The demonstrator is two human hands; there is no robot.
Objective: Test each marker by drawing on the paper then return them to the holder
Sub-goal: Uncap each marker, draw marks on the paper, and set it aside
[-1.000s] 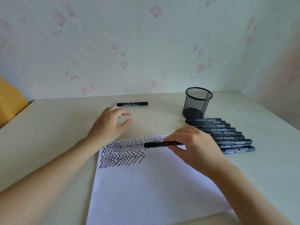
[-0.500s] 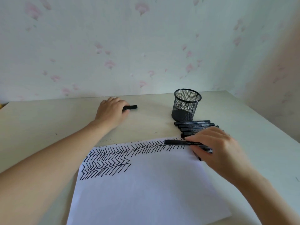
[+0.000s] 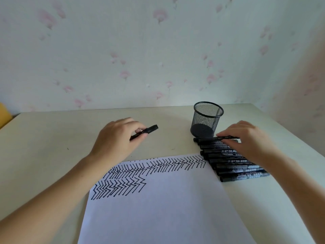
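Markers (image 3: 228, 161): about eleven (one holder (image 3: 207, 118))

paper (image 3: 158, 208): near end cut off at the 6 o'clock edge.
left hand (image 3: 116, 140): palm covers the rear of the black marker (image 3: 149, 130) it pinches.
right hand (image 3: 246, 138): hides the tail ends of the upper markers in the row (image 3: 228, 161).
marker labels: print too small to read.
yellow object (image 3: 4, 113): cut off at 9 o'clock, unidentifiable.
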